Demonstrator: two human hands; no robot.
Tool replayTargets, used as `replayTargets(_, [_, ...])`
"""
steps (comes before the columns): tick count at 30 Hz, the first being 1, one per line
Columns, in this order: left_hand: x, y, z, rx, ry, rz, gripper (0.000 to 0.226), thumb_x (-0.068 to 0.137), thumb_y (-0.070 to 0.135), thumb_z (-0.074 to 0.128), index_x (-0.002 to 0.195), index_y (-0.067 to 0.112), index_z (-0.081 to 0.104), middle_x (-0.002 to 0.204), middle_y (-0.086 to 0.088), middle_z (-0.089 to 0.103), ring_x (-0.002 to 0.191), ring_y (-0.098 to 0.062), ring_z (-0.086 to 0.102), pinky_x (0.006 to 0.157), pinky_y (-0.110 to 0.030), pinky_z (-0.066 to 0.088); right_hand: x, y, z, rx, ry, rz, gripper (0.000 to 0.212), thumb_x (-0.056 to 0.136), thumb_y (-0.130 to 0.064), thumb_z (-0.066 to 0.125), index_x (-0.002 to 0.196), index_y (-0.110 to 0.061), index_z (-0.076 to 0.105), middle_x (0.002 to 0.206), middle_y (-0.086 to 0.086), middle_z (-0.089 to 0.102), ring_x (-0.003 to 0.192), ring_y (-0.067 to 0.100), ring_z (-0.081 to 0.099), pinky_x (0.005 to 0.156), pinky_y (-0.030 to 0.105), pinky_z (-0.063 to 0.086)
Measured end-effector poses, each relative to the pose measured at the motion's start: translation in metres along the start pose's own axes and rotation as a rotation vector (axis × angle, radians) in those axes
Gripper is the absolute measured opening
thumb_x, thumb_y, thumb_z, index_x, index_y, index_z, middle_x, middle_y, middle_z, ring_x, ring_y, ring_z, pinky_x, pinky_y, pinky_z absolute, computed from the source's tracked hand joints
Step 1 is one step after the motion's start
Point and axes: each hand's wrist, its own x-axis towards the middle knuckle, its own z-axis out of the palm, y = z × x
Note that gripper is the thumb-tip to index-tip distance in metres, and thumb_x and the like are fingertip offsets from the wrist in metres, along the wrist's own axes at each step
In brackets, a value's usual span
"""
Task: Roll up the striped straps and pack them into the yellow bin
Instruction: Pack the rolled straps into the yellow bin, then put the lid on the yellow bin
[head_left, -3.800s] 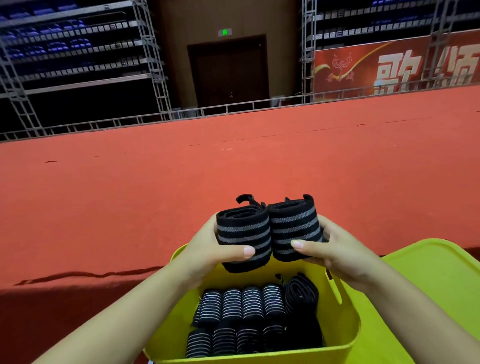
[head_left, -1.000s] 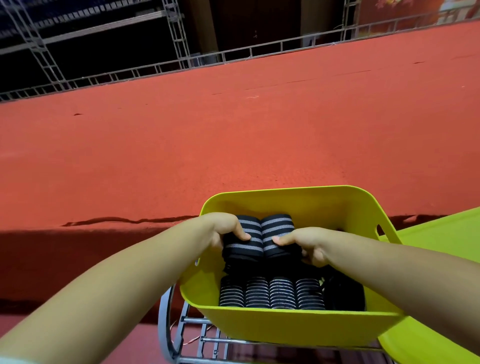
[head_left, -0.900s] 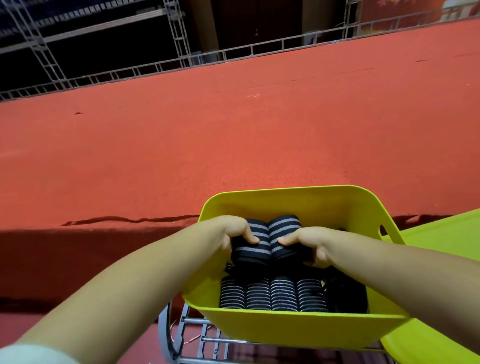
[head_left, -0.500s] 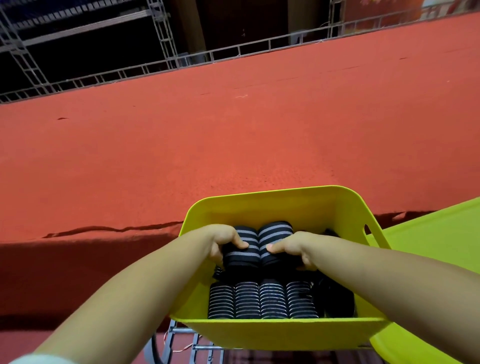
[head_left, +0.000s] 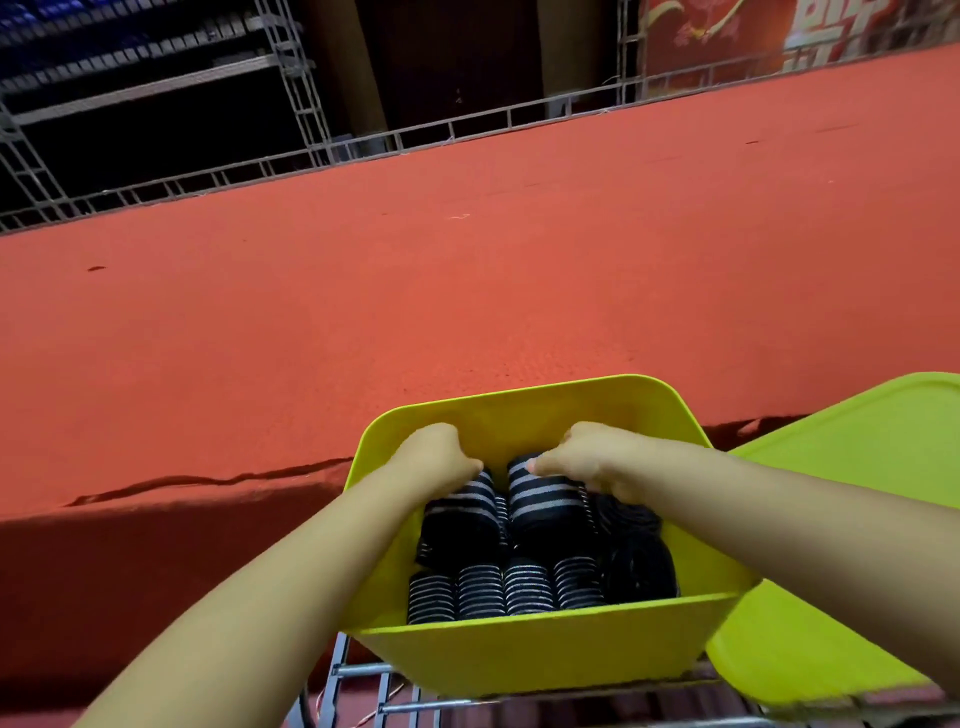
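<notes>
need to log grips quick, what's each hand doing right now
left hand: closed on a rolled black grey-striped strap
right hand: closed on a second rolled striped strap

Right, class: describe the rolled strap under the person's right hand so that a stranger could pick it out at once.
Start at the yellow bin in front of the red carpeted platform. Inside it, a row of small striped rolls lines the near wall. The rolled strap sits behind that row, under the right hand. It stands higher than the row, and of the two top rolls it is the right one.
</notes>
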Motion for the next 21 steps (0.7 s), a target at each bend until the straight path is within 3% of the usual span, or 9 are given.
replayTargets(2, [-0.017, 0.023, -0.010, -0.235, 0.098, 0.053, 0.032, 0.093, 0.033, 0.060, 0.118, 0.012, 0.061, 0.113, -0.004, 0.064, 0.100, -0.022, 0.061, 0.081, -0.032, 0.050, -0.015, 0.006, -0.023, -0.014, 0.070, -0.094, 0.050, 0.086, -0.038, 0.067, 0.126, -0.009, 0.056, 0.116, 0.005, 0.060, 0.102, 0.021, 0.057, 0.087, 0.031, 0.050])
replayTargets(3, [-0.026, 0.037, -0.014, -0.349, 0.136, 0.100, 0.029, 0.093, 0.031, 0.059, 0.117, 0.014, 0.061, 0.114, -0.003, 0.065, 0.098, -0.020, 0.063, 0.083, -0.032, 0.051, -0.024, 0.012, -0.037, 0.000, 0.128, -0.144, 0.050, 0.085, -0.038, 0.069, 0.127, -0.012, 0.058, 0.124, 0.005, 0.059, 0.109, 0.021, 0.056, 0.092, 0.033, 0.049])
replayTargets(6, [-0.061, 0.089, -0.020, -0.664, 0.182, 0.295, 0.018, 0.094, 0.024, 0.058, 0.109, 0.017, 0.065, 0.108, -0.001, 0.068, 0.099, -0.019, 0.065, 0.089, -0.037, 0.054, -0.057, 0.045, -0.087, 0.009, 0.406, -0.269, 0.035, 0.088, -0.031, 0.066, 0.118, -0.014, 0.064, 0.119, 0.005, 0.063, 0.106, 0.018, 0.057, 0.081, 0.026, 0.045])
replayTargets(9, [-0.094, 0.149, -0.014, -0.875, 0.105, 0.461, 0.007, 0.092, 0.018, 0.059, 0.090, 0.023, 0.063, 0.087, 0.002, 0.067, 0.095, -0.024, 0.068, 0.084, -0.041, 0.055, -0.074, 0.103, -0.139, -0.169, 0.790, -0.202, 0.037, 0.088, -0.029, 0.066, 0.119, -0.010, 0.063, 0.122, 0.014, 0.062, 0.115, 0.028, 0.055, 0.093, 0.033, 0.042])
replayTargets(11, [-0.113, 0.188, -0.001, -0.924, -0.008, 0.516, 0.009, 0.093, 0.016, 0.059, 0.088, 0.024, 0.059, 0.083, 0.003, 0.065, 0.095, -0.027, 0.067, 0.085, -0.043, 0.054, -0.079, 0.146, -0.163, -0.269, 0.925, -0.055, 0.045, 0.085, -0.032, 0.067, 0.123, -0.009, 0.059, 0.126, 0.020, 0.057, 0.119, 0.036, 0.050, 0.099, 0.042, 0.042])
replayTargets(15, [-0.127, 0.240, 0.044, -0.919, -0.197, 0.515, 0.014, 0.092, 0.017, 0.060, 0.106, 0.016, 0.062, 0.101, -0.003, 0.063, 0.100, -0.025, 0.064, 0.089, -0.042, 0.051, -0.092, 0.212, -0.185, -0.296, 0.911, 0.282, 0.066, 0.084, -0.041, 0.067, 0.137, -0.011, 0.042, 0.135, 0.023, 0.044, 0.124, 0.043, 0.043, 0.100, 0.050, 0.041])
replayTargets(18, [-0.126, 0.252, 0.073, -0.899, -0.311, 0.439, 0.024, 0.094, 0.020, 0.058, 0.117, 0.014, 0.060, 0.108, 0.000, 0.059, 0.108, -0.023, 0.060, 0.091, -0.038, 0.050, -0.096, 0.241, -0.194, -0.222, 0.873, 0.361, 0.065, 0.085, -0.042, 0.065, 0.136, -0.010, 0.039, 0.132, 0.020, 0.050, 0.121, 0.040, 0.048, 0.098, 0.050, 0.043])
replayTargets(21, [-0.121, 0.255, 0.086, -0.929, -0.371, 0.361, 0.016, 0.096, 0.023, 0.054, 0.111, 0.016, 0.057, 0.096, 0.002, 0.056, 0.097, -0.021, 0.058, 0.084, -0.035, 0.048, -0.097, 0.255, -0.199, -0.180, 0.876, 0.355, 0.058, 0.088, -0.037, 0.063, 0.134, -0.008, 0.044, 0.130, 0.017, 0.054, 0.119, 0.036, 0.052, 0.095, 0.045, 0.046])
